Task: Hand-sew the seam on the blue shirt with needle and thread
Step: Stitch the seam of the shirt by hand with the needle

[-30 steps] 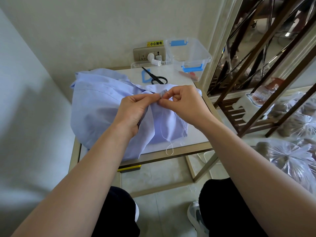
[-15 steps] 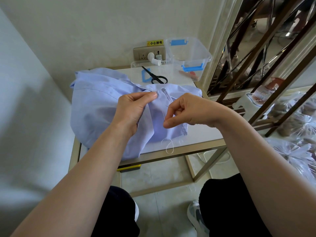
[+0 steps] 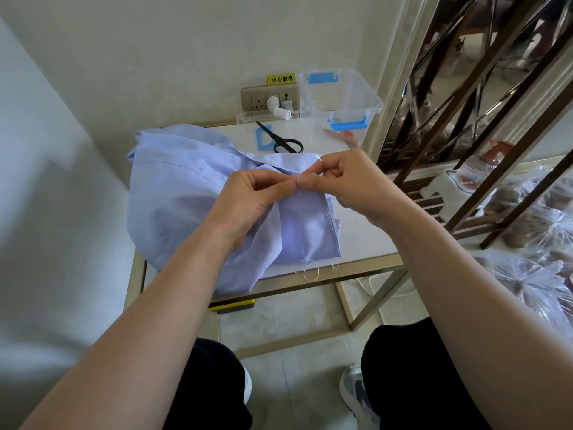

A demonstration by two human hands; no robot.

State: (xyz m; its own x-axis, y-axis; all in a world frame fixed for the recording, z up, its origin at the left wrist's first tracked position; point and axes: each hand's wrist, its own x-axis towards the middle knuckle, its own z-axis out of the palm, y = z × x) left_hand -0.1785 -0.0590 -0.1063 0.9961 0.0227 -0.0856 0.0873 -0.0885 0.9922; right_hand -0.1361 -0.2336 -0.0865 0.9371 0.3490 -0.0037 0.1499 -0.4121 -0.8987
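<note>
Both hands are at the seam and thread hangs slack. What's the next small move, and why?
Probably draw the needle away to the right to take up slack: the right hand pinches it beside the left hand, which pinches the blue shirt at its seam, while the thread hangs in a loose loop.

Left hand [image 3: 251,200] and right hand [image 3: 353,184] are bare. Both forearms [image 3: 161,305] are uncovered from the wrists back to the frame edge. Nearer than the hands, black trousers [image 3: 412,377] are worn on both legs; the fabric is plain and dark, with detail lost in shadow. Below the left hand, only the edge of a white shoe [image 3: 246,383] is shown, the rest hidden by the trouser leg. Below the right hand, a sneaker [image 3: 356,394] is seen: light grey-white upper, dark side panel, pale sole rim, partly covered by the trouser leg.
</note>
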